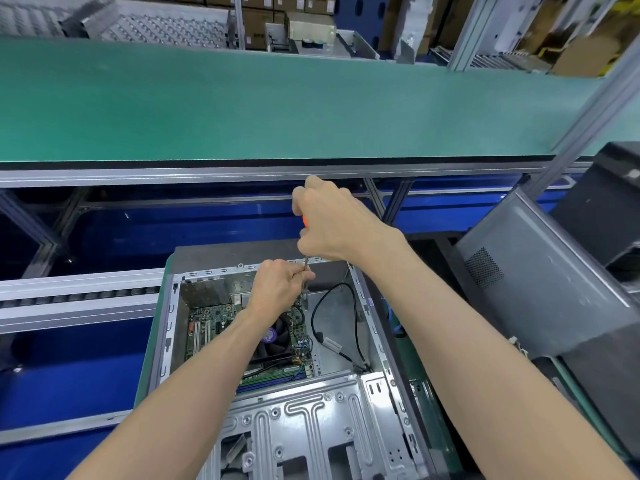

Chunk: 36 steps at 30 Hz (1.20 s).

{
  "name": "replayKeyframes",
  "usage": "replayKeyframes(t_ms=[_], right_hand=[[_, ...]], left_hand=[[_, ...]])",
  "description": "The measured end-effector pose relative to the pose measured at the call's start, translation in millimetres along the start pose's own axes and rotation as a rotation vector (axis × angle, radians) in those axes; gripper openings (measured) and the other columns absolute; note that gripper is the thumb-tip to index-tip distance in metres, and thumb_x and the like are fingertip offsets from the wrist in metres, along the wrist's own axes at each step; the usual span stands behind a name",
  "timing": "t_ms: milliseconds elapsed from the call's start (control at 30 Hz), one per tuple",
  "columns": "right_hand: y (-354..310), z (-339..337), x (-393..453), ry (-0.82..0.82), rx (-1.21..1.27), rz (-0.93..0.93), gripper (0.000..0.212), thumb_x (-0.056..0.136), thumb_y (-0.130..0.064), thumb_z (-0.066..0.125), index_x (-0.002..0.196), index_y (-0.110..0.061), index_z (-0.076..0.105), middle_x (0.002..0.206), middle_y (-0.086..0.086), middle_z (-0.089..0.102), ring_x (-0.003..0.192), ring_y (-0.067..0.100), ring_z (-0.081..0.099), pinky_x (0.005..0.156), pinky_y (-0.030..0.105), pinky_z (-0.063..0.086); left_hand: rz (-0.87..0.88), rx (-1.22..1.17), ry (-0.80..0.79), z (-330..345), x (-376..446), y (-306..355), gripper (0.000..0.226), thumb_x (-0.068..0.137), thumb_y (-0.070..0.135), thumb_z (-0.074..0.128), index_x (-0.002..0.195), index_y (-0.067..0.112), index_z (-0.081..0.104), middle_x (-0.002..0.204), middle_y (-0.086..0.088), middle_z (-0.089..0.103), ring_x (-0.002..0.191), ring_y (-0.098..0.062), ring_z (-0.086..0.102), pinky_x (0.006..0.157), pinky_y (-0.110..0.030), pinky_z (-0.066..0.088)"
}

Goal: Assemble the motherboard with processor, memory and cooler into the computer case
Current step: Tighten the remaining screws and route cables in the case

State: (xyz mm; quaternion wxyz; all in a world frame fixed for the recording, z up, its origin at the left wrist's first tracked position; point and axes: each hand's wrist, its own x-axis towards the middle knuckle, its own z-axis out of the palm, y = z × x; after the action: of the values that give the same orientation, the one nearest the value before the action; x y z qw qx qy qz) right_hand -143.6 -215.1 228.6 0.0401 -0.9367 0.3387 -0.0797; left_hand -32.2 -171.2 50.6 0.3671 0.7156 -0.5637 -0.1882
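An open grey computer case (377, 344) lies flat in front of me. Inside it sits the green motherboard (207, 327) with a black cooler fan (277, 337) and memory sticks (273, 375) along its near edge. My right hand (332, 223) grips the orange handle of a screwdriver (305, 282) held upright over the board's far right corner. My left hand (280, 289) pinches the screwdriver's metal shaft just above the tip. My left forearm hides part of the fan and board.
A black cable (315, 323) loops across the case floor right of the board. The metal drive cage (311, 427) fills the near part of the case. Another grey case (540, 289) stands at the right. A green conveyor belt (277, 105) runs beyond the case.
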Motion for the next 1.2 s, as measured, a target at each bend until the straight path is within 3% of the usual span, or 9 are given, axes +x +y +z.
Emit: replayKeyframes(t_ms=[67, 167, 267, 467, 633, 700, 833, 1000, 1200], right_hand=[[-4, -2, 1, -0.061, 0.025, -0.035, 0.021, 0.078, -0.013, 0.062, 0.097, -0.011, 0.053, 0.098, 0.005, 0.050, 0.081, 0.028, 0.048, 0.065, 0.037, 0.042], [-14, 3, 5, 0.045, -0.118, -0.016, 0.020, 0.091, -0.018, 0.058, 0.082, -0.014, 0.040, 0.074, 0.000, 0.035, 0.072, 0.026, 0.042, 0.059, 0.035, 0.029], [-20, 6, 9, 0.115, -0.245, 0.011, 0.028, 0.097, -0.028, 0.054, 0.080, -0.016, 0.036, 0.070, -0.002, 0.025, 0.071, 0.028, 0.039, 0.061, 0.036, 0.028], [-22, -1, 13, -0.055, -0.003, -0.048, 0.014, 0.079, -0.014, 0.059, 0.092, -0.009, 0.056, 0.091, 0.006, 0.053, 0.077, 0.029, 0.051, 0.059, 0.034, 0.037], [-21, 7, 7, 0.131, -0.298, 0.039, 0.025, 0.098, -0.029, 0.052, 0.081, -0.015, 0.039, 0.067, -0.001, 0.024, 0.067, 0.029, 0.039, 0.059, 0.036, 0.028], [-17, 3, 3, 0.079, -0.252, 0.035, 0.024, 0.091, -0.034, 0.057, 0.083, -0.014, 0.045, 0.073, 0.000, 0.035, 0.070, 0.030, 0.044, 0.060, 0.036, 0.029], [-9, -4, -2, -0.079, -0.031, 0.012, 0.022, 0.080, -0.018, 0.061, 0.101, -0.012, 0.055, 0.101, 0.005, 0.053, 0.086, 0.031, 0.053, 0.067, 0.039, 0.043], [-2, 3, -9, 0.086, -0.288, 0.088, 0.030, 0.098, -0.039, 0.050, 0.083, -0.014, 0.041, 0.068, -0.003, 0.026, 0.069, 0.027, 0.040, 0.060, 0.036, 0.028], [12, -5, -5, -0.056, 0.019, -0.012, 0.022, 0.078, -0.017, 0.063, 0.099, -0.015, 0.056, 0.101, 0.002, 0.053, 0.085, 0.029, 0.052, 0.064, 0.037, 0.042]], left_hand=[[-0.034, -0.006, -0.029, -2, -1, -3, 0.018, 0.089, 0.025, 0.072, 0.079, 0.012, 0.080, 0.057, 0.000, 0.066, 0.048, -0.015, 0.045, 0.059, -0.031, 0.038], [-0.074, -0.009, -0.076, -5, -5, -7, 0.017, 0.090, 0.027, 0.070, 0.083, 0.015, 0.081, 0.072, 0.006, 0.073, 0.060, -0.017, 0.057, 0.066, -0.032, 0.048], [-0.113, -0.020, -0.104, -5, -8, -9, 0.017, 0.091, 0.030, 0.069, 0.087, 0.018, 0.081, 0.074, 0.008, 0.072, 0.058, -0.013, 0.053, 0.069, -0.034, 0.052], [-0.178, 0.023, -0.155, -7, -7, -13, 0.016, 0.090, 0.039, 0.067, 0.087, 0.028, 0.080, 0.093, 0.009, 0.075, 0.087, -0.026, 0.066, 0.078, -0.041, 0.054], [-0.182, 0.095, -0.185, -3, -8, -15, 0.016, 0.090, 0.043, 0.066, 0.092, 0.034, 0.079, 0.094, 0.006, 0.074, 0.092, -0.026, 0.066, 0.082, -0.039, 0.055], [-0.177, 0.149, -0.178, 0, -8, -13, 0.018, 0.090, 0.046, 0.065, 0.093, 0.035, 0.078, 0.090, 0.003, 0.073, 0.092, -0.028, 0.065, 0.079, -0.037, 0.054], [-0.180, 0.230, -0.180, 5, -7, -14, 0.019, 0.090, 0.050, 0.062, 0.096, 0.038, 0.076, 0.097, 0.002, 0.073, 0.098, -0.031, 0.064, 0.079, -0.037, 0.052], [-0.182, 0.279, -0.178, 14, -5, -17, 0.021, 0.091, 0.051, 0.060, 0.101, 0.041, 0.076, 0.107, 0.001, 0.072, 0.102, -0.032, 0.064, 0.078, -0.036, 0.050], [-0.210, 0.320, -0.158, 23, -6, -22, 0.022, 0.091, 0.052, 0.060, 0.101, 0.041, 0.076, 0.102, 0.002, 0.074, 0.099, -0.031, 0.066, 0.076, -0.038, 0.054]])
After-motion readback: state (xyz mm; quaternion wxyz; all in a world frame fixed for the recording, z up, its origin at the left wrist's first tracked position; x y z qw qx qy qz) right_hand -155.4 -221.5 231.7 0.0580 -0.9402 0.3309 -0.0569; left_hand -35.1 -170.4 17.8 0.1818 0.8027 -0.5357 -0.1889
